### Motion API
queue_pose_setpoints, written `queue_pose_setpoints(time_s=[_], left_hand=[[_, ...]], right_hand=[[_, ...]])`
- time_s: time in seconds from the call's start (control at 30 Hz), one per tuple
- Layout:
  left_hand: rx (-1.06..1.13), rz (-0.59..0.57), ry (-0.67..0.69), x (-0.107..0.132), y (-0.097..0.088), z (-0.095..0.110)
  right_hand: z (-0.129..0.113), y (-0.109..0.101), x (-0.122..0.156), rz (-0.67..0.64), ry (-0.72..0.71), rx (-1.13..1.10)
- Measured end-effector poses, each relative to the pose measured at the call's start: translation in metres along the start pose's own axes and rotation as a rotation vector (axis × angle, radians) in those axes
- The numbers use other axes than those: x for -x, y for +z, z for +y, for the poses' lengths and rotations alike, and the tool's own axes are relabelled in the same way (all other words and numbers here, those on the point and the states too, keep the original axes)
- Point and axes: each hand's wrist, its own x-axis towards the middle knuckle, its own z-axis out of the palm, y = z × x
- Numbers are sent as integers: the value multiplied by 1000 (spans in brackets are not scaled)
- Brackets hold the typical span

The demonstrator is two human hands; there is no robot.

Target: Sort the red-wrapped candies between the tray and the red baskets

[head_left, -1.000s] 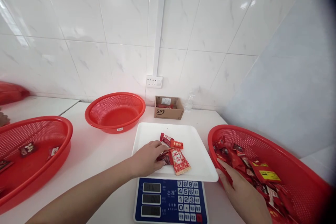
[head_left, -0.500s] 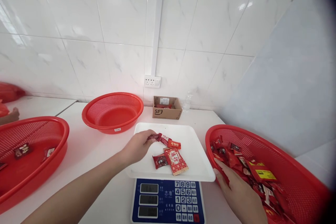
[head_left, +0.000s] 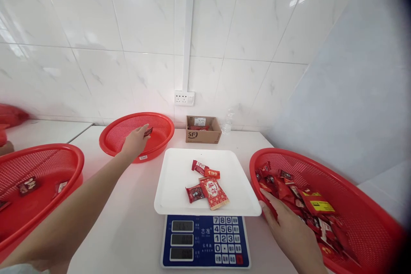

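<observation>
My left hand (head_left: 135,142) reaches over the near rim of the far red basket (head_left: 163,120) and pinches a small dark red snack packet (head_left: 148,131) above it. My right hand (head_left: 289,231) rests palm down on the near edge of the right red basket (head_left: 362,205), fingers flat on the heap of red snack packets (head_left: 298,199). Between the hands a white scale tray (head_left: 175,180) carries several red packets (head_left: 208,186), the largest one patterned. Below the tray shows the blue scale (head_left: 205,242) with its keypad and displays.
A third red basket (head_left: 64,154) at the left holds a few dark packets (head_left: 28,185). A small cardboard box (head_left: 203,129) and a clear bottle (head_left: 228,122) stand by the tiled wall under a socket (head_left: 184,98). Another person's hand (head_left: 4,147) shows at the far left.
My left hand picked a small packet off the white tray and carried it left and back to the far red basket. The right hand stayed on the right basket's packets.
</observation>
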Motion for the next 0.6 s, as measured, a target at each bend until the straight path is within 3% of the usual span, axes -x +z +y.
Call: queue_pose_setpoints(time_s=[0.1,0.23,0.33,0.43,0.6], left_hand=[[8,-50,136,6,11,21],[90,-257,419,30,30,74],[137,-381,554,45,43,107],[163,-450,589,50,52,122],[246,-486,465,52,55,114]], right_hand=[[1,2,-1,12,-12,-5],[3,2,-1,0,-3,-12],[2,2,0,-15,15,-10],[1,1,1,-8,16,-2],[-2,-3,2,-19,9,-4]])
